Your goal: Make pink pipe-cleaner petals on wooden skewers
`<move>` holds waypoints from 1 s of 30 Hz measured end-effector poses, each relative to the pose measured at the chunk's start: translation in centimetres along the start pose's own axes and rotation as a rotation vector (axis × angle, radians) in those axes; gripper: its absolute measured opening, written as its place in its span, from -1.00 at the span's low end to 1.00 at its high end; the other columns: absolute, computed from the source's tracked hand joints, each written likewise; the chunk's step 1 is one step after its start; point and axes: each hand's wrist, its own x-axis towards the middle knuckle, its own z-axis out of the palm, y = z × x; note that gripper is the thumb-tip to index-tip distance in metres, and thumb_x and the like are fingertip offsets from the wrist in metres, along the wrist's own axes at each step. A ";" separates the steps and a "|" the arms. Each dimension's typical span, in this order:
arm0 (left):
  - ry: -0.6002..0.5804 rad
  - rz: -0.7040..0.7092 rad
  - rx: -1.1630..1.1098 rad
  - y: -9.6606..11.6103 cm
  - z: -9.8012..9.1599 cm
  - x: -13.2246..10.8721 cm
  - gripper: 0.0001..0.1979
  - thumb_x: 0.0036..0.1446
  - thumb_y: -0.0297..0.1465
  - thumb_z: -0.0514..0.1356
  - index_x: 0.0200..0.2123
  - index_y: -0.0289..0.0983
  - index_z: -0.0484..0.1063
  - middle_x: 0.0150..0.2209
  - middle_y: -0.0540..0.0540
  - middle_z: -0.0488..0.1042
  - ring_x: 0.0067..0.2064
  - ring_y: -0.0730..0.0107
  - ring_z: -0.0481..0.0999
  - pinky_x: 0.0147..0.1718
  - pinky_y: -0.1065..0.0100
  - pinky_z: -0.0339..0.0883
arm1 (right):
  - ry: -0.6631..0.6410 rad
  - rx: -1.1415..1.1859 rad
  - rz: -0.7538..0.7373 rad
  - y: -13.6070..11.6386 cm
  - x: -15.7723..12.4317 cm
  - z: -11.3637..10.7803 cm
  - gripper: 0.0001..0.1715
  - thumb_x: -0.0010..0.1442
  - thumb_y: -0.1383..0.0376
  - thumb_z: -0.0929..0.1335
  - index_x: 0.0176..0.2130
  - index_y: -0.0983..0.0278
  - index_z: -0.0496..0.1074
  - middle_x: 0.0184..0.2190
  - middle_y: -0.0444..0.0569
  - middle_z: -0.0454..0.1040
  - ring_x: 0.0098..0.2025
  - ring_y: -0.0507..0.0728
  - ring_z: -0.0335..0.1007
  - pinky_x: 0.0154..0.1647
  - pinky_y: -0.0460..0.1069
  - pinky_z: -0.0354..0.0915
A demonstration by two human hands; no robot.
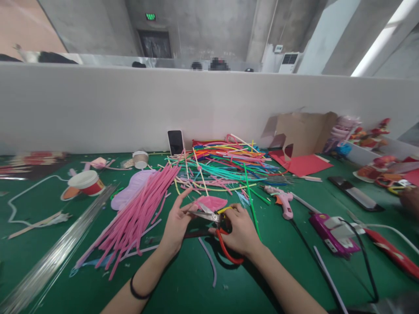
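My right hand [241,231] grips a pair of scissors [215,216] with red and yellow handles, the metal blades parted and pointing left. My left hand [176,223] pinches the left end of a small pink piece [213,203] that looks fuzzy and leaf-like. The blades lie just in front of this piece and close to my left fingertips; whether they touch it I cannot tell. Left of my hands lies a fanned bundle of pink pipe cleaners [140,209]. A curved lilac pipe cleaner [209,264] rests on the green table [183,290] beneath my hands.
Behind my hands are a heap of coloured pipe cleaners [225,163] and a phone [176,142]. To the right lie a pink glue gun [282,200], a purple power strip [334,235] and red paper [299,164]. Clear rods [62,244] and a paper cup [87,182] are at left.
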 end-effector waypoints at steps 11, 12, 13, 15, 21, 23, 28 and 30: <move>0.027 -0.071 -0.085 0.0 0.4 0.1 -0.54 -0.01 -0.33 0.37 -0.02 -0.26 0.41 -0.40 0.00 0.53 -0.39 0.50 0.52 -0.29 0.50 0.41 | 0.005 -0.010 0.026 -0.1 0.0 0.3 -0.59 0.01 0.01 0.45 -0.25 0.24 0.44 -0.35 0.02 0.52 -0.07 0.32 0.29 -0.09 0.13 0.22; 0.023 -0.073 -0.082 -0.1 0.3 0.1 -0.56 0.00 -0.33 0.36 -0.03 -0.27 0.41 -0.39 0.00 0.53 -0.38 0.50 0.52 -0.28 0.49 0.41 | 0.004 -0.017 0.033 -0.1 0.0 0.3 -0.59 0.01 0.01 0.45 -0.26 0.24 0.44 -0.36 0.02 0.52 -0.07 0.32 0.29 -0.10 0.14 0.22; 0.018 -0.075 -0.077 -0.2 0.3 0.2 -0.57 0.01 -0.33 0.36 -0.03 -0.27 0.41 -0.38 -0.02 0.54 -0.37 0.49 0.53 -0.27 0.49 0.41 | 0.002 -0.023 0.037 -0.1 0.0 0.3 -0.59 0.01 0.00 0.45 -0.27 0.24 0.44 -0.36 0.03 0.52 -0.07 0.32 0.29 -0.10 0.14 0.22; 0.012 -0.078 -0.064 -0.3 0.2 0.3 -0.56 0.02 -0.33 0.36 -0.03 -0.26 0.40 -0.35 -0.04 0.57 -0.34 0.45 0.55 -0.25 0.46 0.41 | 0.000 -0.026 0.046 0.0 0.1 0.4 -0.59 0.01 -0.01 0.45 -0.28 0.23 0.44 -0.35 0.02 0.51 -0.07 0.33 0.28 -0.10 0.14 0.21; 0.023 -0.072 0.001 -0.4 0.2 0.4 -0.51 -0.06 -0.29 0.40 -0.05 -0.27 0.39 -0.33 -0.07 0.59 -0.36 0.41 0.56 -0.29 0.44 0.41 | -0.015 0.023 0.069 -0.2 0.0 0.3 -0.61 0.02 -0.02 0.45 -0.30 0.22 0.44 -0.35 0.01 0.50 -0.09 0.28 0.29 -0.10 0.10 0.21; 0.026 -0.061 0.026 -0.5 0.2 0.4 -0.51 -0.06 -0.28 0.39 -0.06 -0.27 0.38 -0.34 -0.07 0.59 -0.37 0.40 0.57 -0.29 0.43 0.40 | -0.025 0.042 0.073 -0.3 0.0 0.2 -0.61 0.01 -0.02 0.45 -0.33 0.21 0.43 -0.37 0.00 0.49 -0.11 0.26 0.29 -0.13 0.08 0.22; 0.030 -0.038 0.074 -0.4 0.2 0.4 -0.58 -0.03 -0.28 0.36 -0.10 -0.28 0.40 -0.36 -0.07 0.58 -0.36 0.39 0.56 -0.31 0.44 0.39 | -0.050 0.075 0.090 -0.6 -0.1 0.0 -0.58 -0.01 -0.05 0.45 -0.40 0.22 0.39 -0.43 -0.02 0.43 -0.18 0.23 0.29 -0.24 0.03 0.24; 0.040 -0.038 0.083 -0.4 0.1 0.5 -0.60 -0.03 -0.29 0.36 -0.11 -0.28 0.41 -0.39 -0.05 0.57 -0.39 0.41 0.55 -0.34 0.46 0.37 | -0.062 0.081 0.095 -0.7 -0.1 0.1 -0.58 -0.01 -0.05 0.45 -0.41 0.22 0.38 -0.46 -0.03 0.41 -0.20 0.22 0.30 -0.26 0.01 0.24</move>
